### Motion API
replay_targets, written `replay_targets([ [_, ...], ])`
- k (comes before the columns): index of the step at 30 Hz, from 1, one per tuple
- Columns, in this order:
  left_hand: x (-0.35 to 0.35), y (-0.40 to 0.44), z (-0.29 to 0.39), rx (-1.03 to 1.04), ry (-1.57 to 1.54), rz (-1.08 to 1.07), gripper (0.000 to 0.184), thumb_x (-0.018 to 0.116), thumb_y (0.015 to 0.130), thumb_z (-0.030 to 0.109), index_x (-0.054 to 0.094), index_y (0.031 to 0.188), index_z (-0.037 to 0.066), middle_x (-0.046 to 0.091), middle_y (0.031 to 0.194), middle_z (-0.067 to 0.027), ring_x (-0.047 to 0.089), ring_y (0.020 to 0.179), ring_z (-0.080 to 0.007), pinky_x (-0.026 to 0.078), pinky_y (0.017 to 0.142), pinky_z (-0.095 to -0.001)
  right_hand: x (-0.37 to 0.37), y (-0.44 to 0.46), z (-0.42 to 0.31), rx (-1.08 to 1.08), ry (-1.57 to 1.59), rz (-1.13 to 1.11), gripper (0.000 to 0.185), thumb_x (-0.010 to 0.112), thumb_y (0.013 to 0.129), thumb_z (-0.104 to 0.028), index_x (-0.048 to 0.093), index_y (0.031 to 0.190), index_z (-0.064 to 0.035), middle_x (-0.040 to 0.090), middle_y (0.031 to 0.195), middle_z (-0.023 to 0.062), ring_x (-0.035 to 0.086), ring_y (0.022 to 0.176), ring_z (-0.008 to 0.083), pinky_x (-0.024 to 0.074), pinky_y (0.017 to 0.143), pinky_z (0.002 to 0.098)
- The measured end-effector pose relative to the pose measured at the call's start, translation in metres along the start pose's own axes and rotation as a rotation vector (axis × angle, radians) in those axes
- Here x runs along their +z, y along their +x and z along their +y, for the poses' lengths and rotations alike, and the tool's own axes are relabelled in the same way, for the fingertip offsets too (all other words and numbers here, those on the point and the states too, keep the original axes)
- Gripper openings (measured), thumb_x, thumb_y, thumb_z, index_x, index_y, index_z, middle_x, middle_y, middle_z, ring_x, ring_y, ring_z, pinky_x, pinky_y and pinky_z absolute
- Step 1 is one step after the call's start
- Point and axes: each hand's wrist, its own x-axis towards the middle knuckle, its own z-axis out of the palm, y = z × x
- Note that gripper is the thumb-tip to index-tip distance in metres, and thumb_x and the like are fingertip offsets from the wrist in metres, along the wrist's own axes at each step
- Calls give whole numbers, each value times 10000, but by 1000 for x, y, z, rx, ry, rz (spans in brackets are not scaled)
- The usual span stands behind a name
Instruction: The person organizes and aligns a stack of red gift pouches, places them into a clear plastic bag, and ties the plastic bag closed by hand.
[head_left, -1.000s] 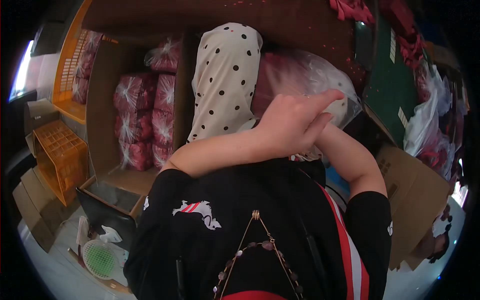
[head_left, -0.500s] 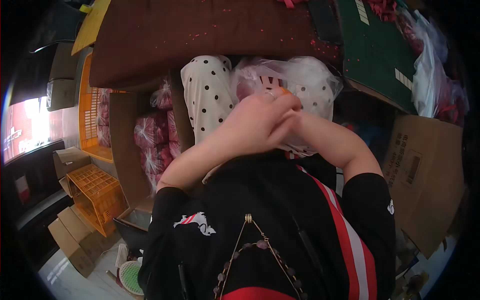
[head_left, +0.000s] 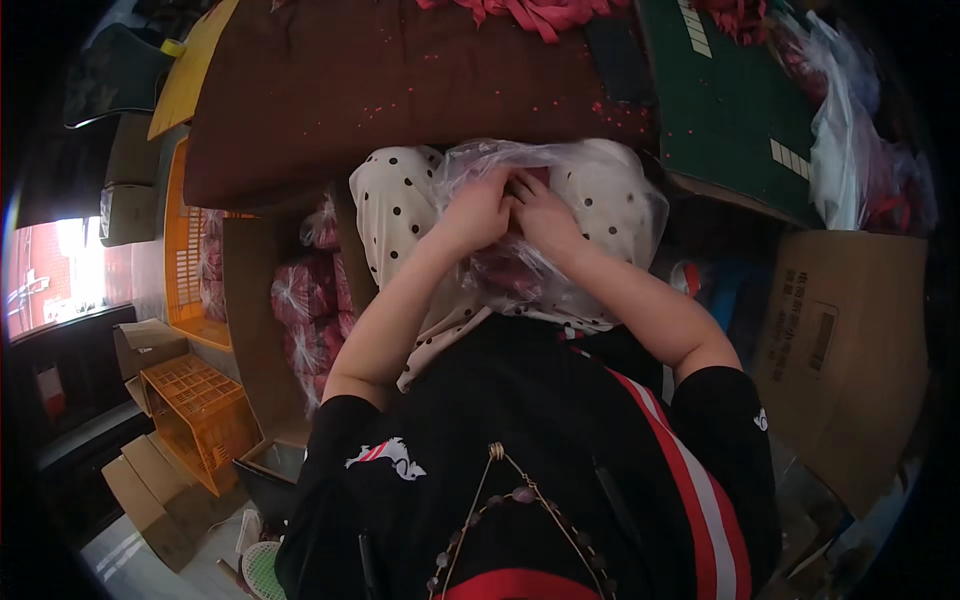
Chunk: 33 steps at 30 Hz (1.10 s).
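Observation:
A clear plastic bag (head_left: 515, 272) with pinkish-red contents lies across my lap, over the cream polka-dot trousers (head_left: 390, 205). My left hand (head_left: 480, 210) bends over the upper part of the bag, its fingers closed on the film. Beside it, my right hand (head_left: 543, 212) has its fingers curled at the same spot, and the fingertips of both hands nearly meet. A bit of red shows just past the right fingers. The fingertips are partly hidden, and the exact shape of the contents cannot be made out.
Ahead is a table with a brown cloth (head_left: 400, 80), red specks and pink-red strips (head_left: 535, 12). A green board (head_left: 730, 110) lies right of it. At left, a cardboard box (head_left: 255, 300) holds wrapped pink-red bundles (head_left: 305, 290), near orange crates (head_left: 200, 400). Another carton (head_left: 850, 350) stands at right.
My hands, crossed over each other before, have come apart and now sit side by side on the bag. An orange item near the fingers is out of sight. More of the bag shows.

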Motion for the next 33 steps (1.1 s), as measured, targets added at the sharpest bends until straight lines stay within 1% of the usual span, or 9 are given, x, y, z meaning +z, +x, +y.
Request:
replay_targets([
  [8, 23, 1, -13, 18, -12, 203, 488, 606, 869, 186, 487, 1313, 21, 610, 1176, -295, 590, 1091, -459, 470, 961, -509, -33, 1, -4, -18, 195, 80, 310, 556, 856, -109, 665, 1131, -16, 544, 1349, 181, 492, 1269, 356, 442, 1048, 438],
  [11, 7, -2, 0, -223, -144, -30, 557, 645, 818, 219, 489, 1312, 16, 593, 1213, -291, 561, 1138, -455, 448, 991, -510, -46, 5, -7, 210, 351, -158, 305, 550, 849, -96, 635, 1129, -6, 594, 1234, 237, 566, 1140, 408, 463, 991, 472],
  [13, 16, -10, -7, 17, -10, -54, 603, 665, 784, 236, 480, 1314, 17, 594, 1215, -281, 549, 1156, -454, 442, 998, -508, -37, 5, -1, 158, 376, -26, 316, 560, 833, -83, 600, 1138, -12, 617, 1160, 260, 590, 1064, 444, 471, 952, 495],
  [15, 26, -12, -14, 170, 3, 124, 558, 662, 789, 203, 481, 1288, 28, 612, 1183, -274, 562, 1136, -459, 457, 973, -510, -34, 2, 0, 115, 334, -20, 367, 579, 812, -61, 581, 1177, -19, 612, 1173, 256, 581, 1088, 436, 469, 958, 491],
  [23, 35, -3, -26, -70, 219, -272, 710, 679, 820, 143, 407, 1472, 80, 633, 1183, -251, 625, 1056, -437, 502, 905, -504, -104, -32, -16, -67, 379, -69, 558, 736, 815, -126, 535, 1326, -27, 570, 1324, 184, 563, 1217, 335, 467, 1031, 426],
  [25, 20, -5, -7, -95, 178, -279, 751, 711, 803, 171, 410, 1486, 82, 648, 1172, -227, 630, 1071, -411, 502, 911, -494, -181, -38, -30, 71, 905, -237, 311, 723, 870, -175, 623, 1126, -31, 670, 1045, 132, 672, 910, 281, 539, 775, 366],
  [27, 8, -6, 3, -86, 222, -349, 802, 740, 788, 206, 393, 1497, 67, 622, 1236, -235, 625, 1100, -403, 503, 930, -482, -216, -64, -20, 234, 700, 122, 291, 764, 860, -245, 659, 1062, -64, 671, 923, 75, 670, 770, 207, 524, 655, 319],
  [30, 19, -3, -6, -37, 278, -305, 814, 762, 761, 184, 407, 1476, 30, 498, 1402, -241, 619, 1110, -410, 509, 942, -468, -223, -85, 6, 627, 354, 407, 512, 810, 811, -389, 617, 1142, -50, 659, 833, 46, 665, 737, 181, 520, 642, 324],
  [33, 31, -2, -12, -7, 328, -256, 819, 772, 748, 167, 410, 1466, 12, 425, 1476, -228, 609, 1132, -408, 509, 950, -463, -200, -92, 18, 878, 174, 84, 985, 839, 696, -560, 432, 1395, 1, 650, 767, 41, 659, 703, 192, 530, 674, 329],
])
